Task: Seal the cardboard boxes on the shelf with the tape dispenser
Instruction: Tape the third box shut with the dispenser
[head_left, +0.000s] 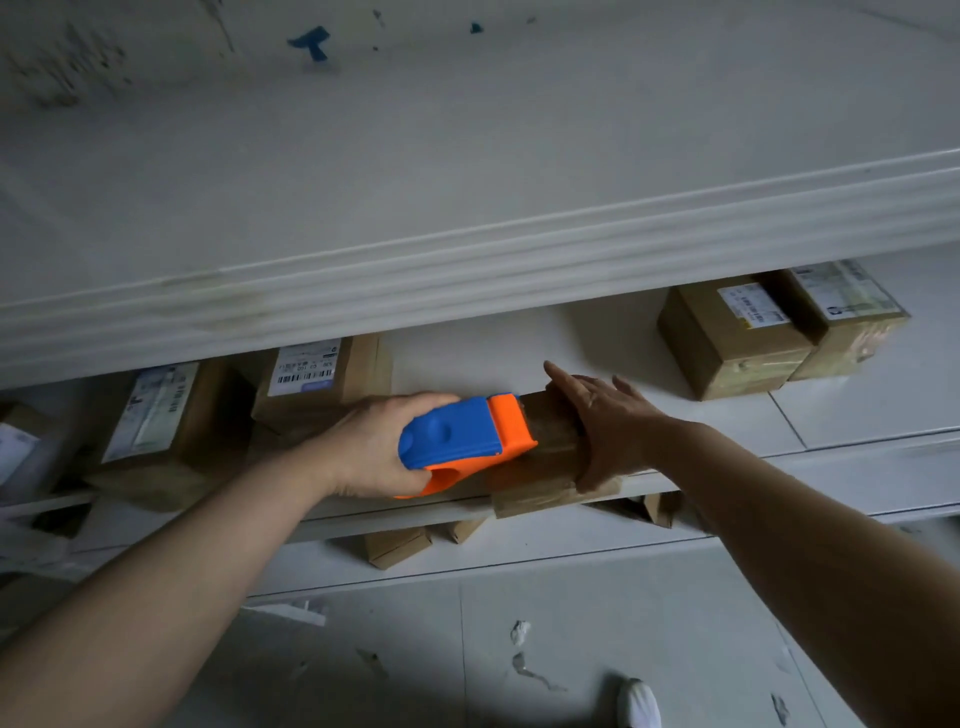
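- Tape dispenser (462, 441) clamped in left hand (374, 441), fingers curled over its shell, orange nose pressed onto brown cardboard box (550, 431) just ahead of the knuckles.
- Right hand (602, 426) laid flat on the same box, fingers straight, gripping nothing.
- Box between both hands at front lip of shelf (727, 431), near end overhanging.
- Best done, by judgement, with firm downward pressure and one straight pull along the seam, right palm bracing against any slide.
- Matte, square-edged board with shiny, wrinkled tape at the near end; smooth, rounded blue-and-orange plastic housing.
- White-labelled boxes (311, 384) just beyond left hand.
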